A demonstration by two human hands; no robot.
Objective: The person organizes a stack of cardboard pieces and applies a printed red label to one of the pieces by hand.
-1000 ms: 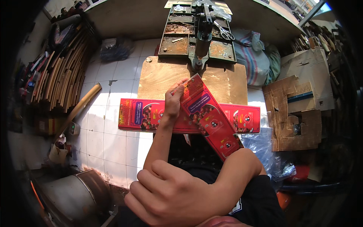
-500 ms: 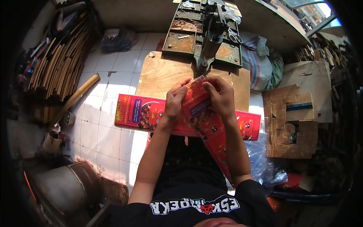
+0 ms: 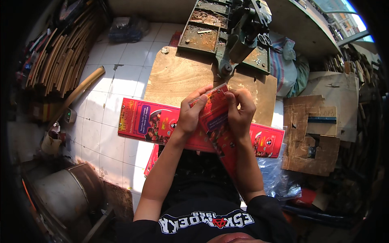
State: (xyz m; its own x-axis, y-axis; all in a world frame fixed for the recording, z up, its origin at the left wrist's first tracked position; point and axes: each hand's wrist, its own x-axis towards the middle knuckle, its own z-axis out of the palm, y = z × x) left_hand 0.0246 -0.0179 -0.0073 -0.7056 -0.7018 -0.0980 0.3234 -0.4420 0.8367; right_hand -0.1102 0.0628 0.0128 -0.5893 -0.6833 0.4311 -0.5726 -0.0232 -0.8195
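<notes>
A long red printed strip (image 3: 216, 106), glossy as if plastic-covered, slants down between my arms. Its top end has a small metal eyelet at the corner. My left hand (image 3: 190, 115) is closed on the strip's left edge near that end. At the opposite edge, my right hand (image 3: 242, 115) pinches it with thumb and curled fingers; my right forearm covers part of its lower length. Beneath my hands, a second red printed strip (image 3: 160, 121) lies crosswise along the near edge of the wooden board (image 3: 182, 77). Just beyond my fingertips stands a dark metal hand press (image 3: 237, 50).
A compartmented metal tray (image 3: 200, 38) with small metal parts sits behind the press. Stacked boards (image 3: 60, 56) lean at the left, near a bamboo pole (image 3: 87, 87). A striped sack (image 3: 279, 67), cut cardboard (image 3: 291, 133) and clear plastic wrap (image 3: 275, 174) are on the right.
The view has shifted slightly. Both hands stay at the strip's top end, with my right fingers more curled. The strip's lower end now shows less beside my right forearm.
</notes>
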